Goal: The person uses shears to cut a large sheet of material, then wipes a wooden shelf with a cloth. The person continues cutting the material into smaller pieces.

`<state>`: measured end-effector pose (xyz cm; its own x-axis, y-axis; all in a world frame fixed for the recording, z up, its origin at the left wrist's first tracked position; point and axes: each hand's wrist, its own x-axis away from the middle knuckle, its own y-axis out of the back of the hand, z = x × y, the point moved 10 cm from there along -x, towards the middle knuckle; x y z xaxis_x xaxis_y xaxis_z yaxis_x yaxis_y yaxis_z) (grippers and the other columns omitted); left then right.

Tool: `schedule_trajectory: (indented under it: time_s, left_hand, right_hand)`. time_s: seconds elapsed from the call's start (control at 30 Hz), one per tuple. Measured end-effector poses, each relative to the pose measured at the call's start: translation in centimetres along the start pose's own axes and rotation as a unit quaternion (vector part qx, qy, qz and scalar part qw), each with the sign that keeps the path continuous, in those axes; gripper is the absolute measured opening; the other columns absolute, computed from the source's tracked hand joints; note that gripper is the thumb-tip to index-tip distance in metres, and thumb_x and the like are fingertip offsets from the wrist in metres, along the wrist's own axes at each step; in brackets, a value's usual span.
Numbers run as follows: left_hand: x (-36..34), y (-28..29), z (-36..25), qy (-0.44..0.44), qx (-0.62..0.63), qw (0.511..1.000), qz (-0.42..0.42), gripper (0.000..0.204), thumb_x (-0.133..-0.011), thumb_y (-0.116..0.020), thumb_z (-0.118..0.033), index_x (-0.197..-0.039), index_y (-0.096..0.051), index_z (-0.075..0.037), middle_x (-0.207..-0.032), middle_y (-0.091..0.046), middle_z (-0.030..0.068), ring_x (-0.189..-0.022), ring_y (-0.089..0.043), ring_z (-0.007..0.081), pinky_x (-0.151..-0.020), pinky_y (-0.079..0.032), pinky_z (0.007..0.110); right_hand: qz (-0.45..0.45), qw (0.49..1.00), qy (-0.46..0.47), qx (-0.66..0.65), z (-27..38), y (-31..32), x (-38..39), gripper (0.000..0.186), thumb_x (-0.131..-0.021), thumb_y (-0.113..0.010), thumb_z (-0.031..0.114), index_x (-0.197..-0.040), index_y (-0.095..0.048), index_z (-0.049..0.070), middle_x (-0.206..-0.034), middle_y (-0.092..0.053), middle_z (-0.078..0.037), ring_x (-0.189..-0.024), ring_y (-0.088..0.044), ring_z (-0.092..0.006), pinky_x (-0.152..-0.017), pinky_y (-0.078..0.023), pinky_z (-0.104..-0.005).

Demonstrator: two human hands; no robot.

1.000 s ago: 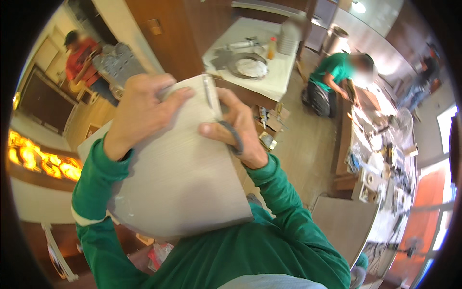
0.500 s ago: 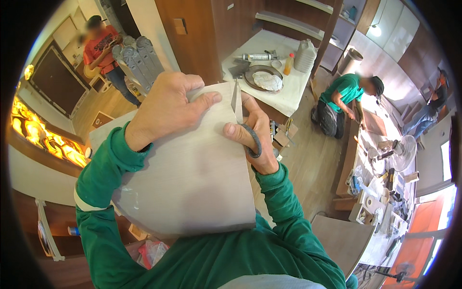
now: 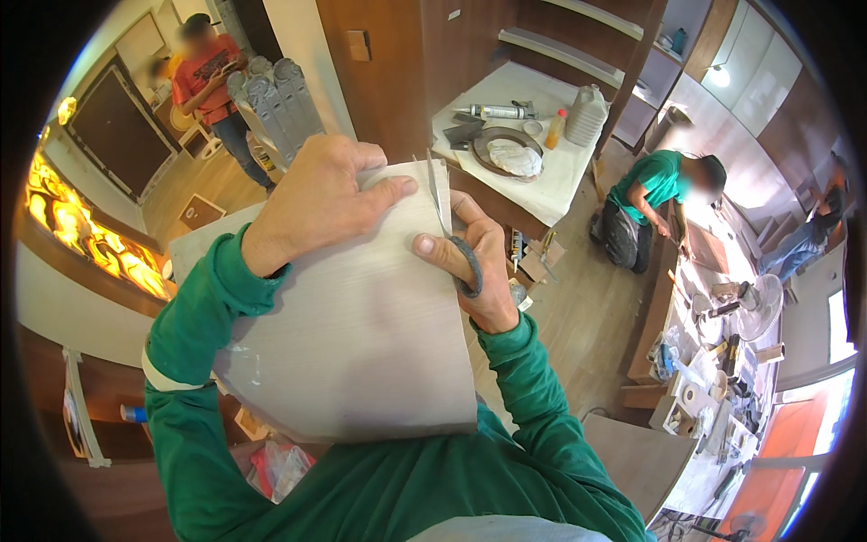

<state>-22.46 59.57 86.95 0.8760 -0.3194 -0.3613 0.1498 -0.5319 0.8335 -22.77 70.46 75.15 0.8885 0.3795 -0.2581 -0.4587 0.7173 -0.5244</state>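
Note:
A large pale wood-grain sheet (image 3: 361, 316) is held up in front of my body, its lower edge against my shirt. My left hand (image 3: 330, 199) grips its far edge, thumb on top and fingers folded behind. In my right hand (image 3: 479, 271) is a pair of scissors (image 3: 440, 203), with my thumb through a dark handle loop. The blades stand a little apart at the sheet's far right corner, where a narrow strip lies beside them. My right fingers are partly hidden behind the sheet and the handles.
Ahead stands a covered table (image 3: 551, 194) with a round tray (image 3: 488, 149), a caulking gun (image 3: 497, 111) and a jug (image 3: 587, 116). A person in green (image 3: 655, 194) kneels at the right near a cluttered bench (image 3: 713, 452). Another person in red (image 3: 206, 86) stands far left beside a folded ladder (image 3: 275, 104).
The scissor blades have opened wider, and my right hand has shifted slightly left. My left hand keeps its hold on the sheet. The room has shifted slightly in view.

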Motion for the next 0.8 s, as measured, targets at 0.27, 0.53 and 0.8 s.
schedule_trajectory:
  time_s: [0.27, 0.53, 0.8]
  left_hand:
    - [0.8, 0.9, -0.8, 0.017, -0.003, 1.0, -0.015, 0.022, -0.083, -0.074, -0.018, -0.078, -0.069, 0.003, -0.056, -0.055, 0.0105, -0.05, -0.048, 0.0124, -0.049, -0.041, 0.031]
    - [1.4, -0.1, -1.0, 0.005, 0.019, 1.0, -0.023, 0.023, -0.083, -0.075, -0.019, -0.079, -0.069, 0.003, -0.055, -0.053, 0.0093, -0.049, -0.046, 0.0116, -0.048, -0.039, 0.03]
    - [1.6, -1.0, -0.9, 0.042, 0.026, 0.999, -0.001, 0.024, -0.083, -0.075, -0.02, -0.078, -0.068, 0.002, -0.054, -0.051, 0.0093, -0.049, -0.045, 0.0122, -0.048, -0.039, 0.03]
  right_hand:
    - [0.04, 0.999, 0.037, -0.001, 1.8, -0.9, -0.9, 0.073, -0.076, -0.083, 0.014, -0.131, -0.041, -0.01, -0.112, -0.063, -0.024, -0.094, -0.069, -0.0238, -0.078, -0.057, -0.033]
    - [0.03, 0.999, -0.002, -0.03, 0.6, -0.7, 0.3, 0.067, -0.078, -0.082, 0.009, -0.128, -0.042, -0.011, -0.11, -0.064, -0.021, -0.094, -0.068, -0.0222, -0.08, -0.057, -0.0324]
    - [0.044, 0.999, -0.008, 0.015, 0.6, 0.2, 0.5, 0.075, -0.076, -0.084, 0.015, -0.132, -0.04, -0.01, -0.112, -0.063, -0.022, -0.097, -0.068, -0.0233, -0.082, -0.056, -0.0323]
